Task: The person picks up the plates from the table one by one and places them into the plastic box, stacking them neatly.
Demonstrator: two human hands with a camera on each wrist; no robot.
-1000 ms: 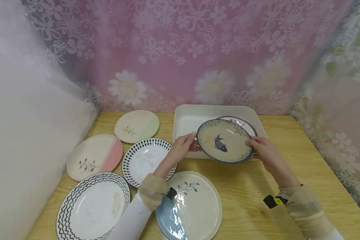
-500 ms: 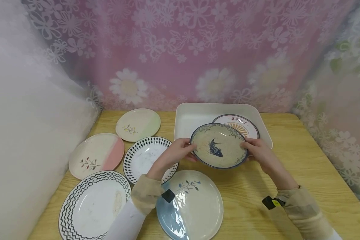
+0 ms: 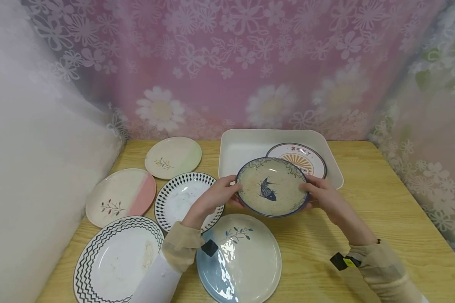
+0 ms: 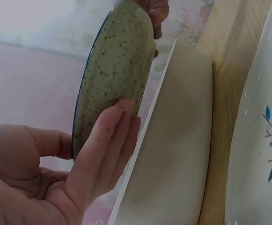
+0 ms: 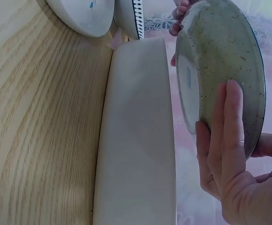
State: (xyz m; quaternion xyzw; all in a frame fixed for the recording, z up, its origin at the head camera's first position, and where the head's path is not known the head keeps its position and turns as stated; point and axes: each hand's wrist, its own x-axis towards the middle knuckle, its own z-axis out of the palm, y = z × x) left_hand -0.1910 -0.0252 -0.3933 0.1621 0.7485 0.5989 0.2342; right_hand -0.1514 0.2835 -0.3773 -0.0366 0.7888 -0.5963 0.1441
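Note:
Both hands hold a beige plate (image 3: 271, 187) with a blue fish and a blue rim, raised and tilted toward the head camera. My left hand (image 3: 217, 194) grips its left edge, thumb on the upper face. On the opposite edge, my right hand (image 3: 323, 194) pinches the rim the same way. The wrist views show the fingers (image 4: 108, 140) spread under the plate's speckled underside (image 5: 224, 56). Behind it stands a white rectangular bin (image 3: 236, 147), partly covered by the plate in the head view. Inside the bin lies a white plate (image 3: 315, 162) with an orange fan pattern and red lettering.
Several plates lie left on the wooden table (image 3: 386, 185): green-edged (image 3: 174, 158), pink-edged (image 3: 117, 193), black diamond-rimmed (image 3: 180, 202) and zigzag-rimmed (image 3: 125, 256). A blue-and-cream plate (image 3: 250, 261) sits in front, partly under the left forearm. Floral curtain (image 3: 227, 84) hangs behind.
Both hands have brought the fish plate left and slightly nearer, from over the bin's right part to its front edge. More of the fan-patterned plate in the bin now shows.

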